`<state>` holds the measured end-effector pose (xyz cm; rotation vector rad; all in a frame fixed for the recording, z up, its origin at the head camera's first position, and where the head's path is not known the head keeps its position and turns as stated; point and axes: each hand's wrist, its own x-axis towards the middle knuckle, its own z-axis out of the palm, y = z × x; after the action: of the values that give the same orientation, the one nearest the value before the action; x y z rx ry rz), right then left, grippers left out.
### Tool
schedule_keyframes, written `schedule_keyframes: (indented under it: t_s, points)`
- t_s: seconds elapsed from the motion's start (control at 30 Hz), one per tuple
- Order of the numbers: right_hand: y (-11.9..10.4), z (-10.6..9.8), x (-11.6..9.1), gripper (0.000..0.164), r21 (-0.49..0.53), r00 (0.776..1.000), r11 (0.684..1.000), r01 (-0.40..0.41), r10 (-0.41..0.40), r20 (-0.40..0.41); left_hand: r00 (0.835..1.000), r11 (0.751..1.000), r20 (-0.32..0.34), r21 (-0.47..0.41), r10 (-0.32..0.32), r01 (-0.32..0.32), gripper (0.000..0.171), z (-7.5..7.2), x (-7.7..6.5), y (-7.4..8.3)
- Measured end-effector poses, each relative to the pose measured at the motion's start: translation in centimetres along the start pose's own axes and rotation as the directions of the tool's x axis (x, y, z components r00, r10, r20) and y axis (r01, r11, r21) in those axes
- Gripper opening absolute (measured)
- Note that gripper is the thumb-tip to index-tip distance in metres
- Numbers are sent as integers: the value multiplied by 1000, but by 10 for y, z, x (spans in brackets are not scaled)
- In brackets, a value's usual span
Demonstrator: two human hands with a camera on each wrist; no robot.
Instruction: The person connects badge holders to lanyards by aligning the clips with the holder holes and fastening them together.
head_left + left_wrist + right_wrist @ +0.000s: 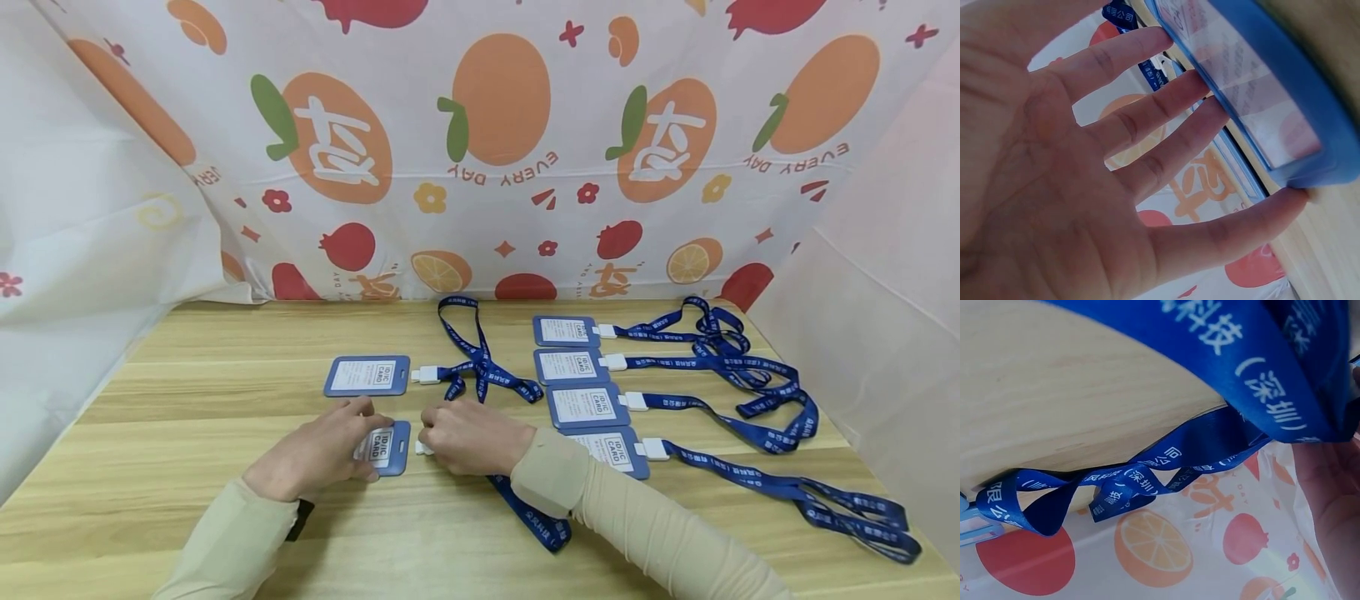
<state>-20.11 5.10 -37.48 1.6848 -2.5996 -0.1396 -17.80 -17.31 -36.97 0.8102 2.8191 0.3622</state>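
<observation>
Low in the head view, my left hand [318, 450] holds a blue ID card holder [399, 450] by its edges, thumb at the near side and fingers at the far side. In the left wrist view, fingertips meet the rim of that card holder [1329, 150]. Just right of it my right hand [472, 437] grips a blue lanyard [542, 523] close to its white clip [422, 447], which points at the holder's slotted end, a small gap between. The lanyard [1266, 381] fills the top of the right wrist view, fingers [1329, 494] at its edge.
Beyond my hands lies another card holder [367, 376], its slotted end near the white clip [427, 374] of a crossed lanyard [480, 358]. At right, several holders [583, 406] with lanyards [735, 417] lie in a column. A fruit-print cloth [480, 225] hangs behind the wooden table [187, 350].
</observation>
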Motion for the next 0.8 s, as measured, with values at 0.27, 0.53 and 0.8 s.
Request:
schedule_keyframes:
  t_s: [0.27, 0.53, 0.8]
  points:
    - [0, 1, 0, 21, 34, 1000, 999, 5, -5, 6, 1000, 1000, -8, 10, 11, -11, 60, 0, 0, -1]
    - [0, 1, 0, 19, 46, 1000, 999, 7, -8, 10, 1000, 1000, -2, 16, 5, -5, 60, 0, 0, -1]
    - [-1, 0, 2, 19, 41, 1000, 999, 3, -4, 26, 1000, 1000, 5, 13, -4, 4, 60, -1, 0, 0]
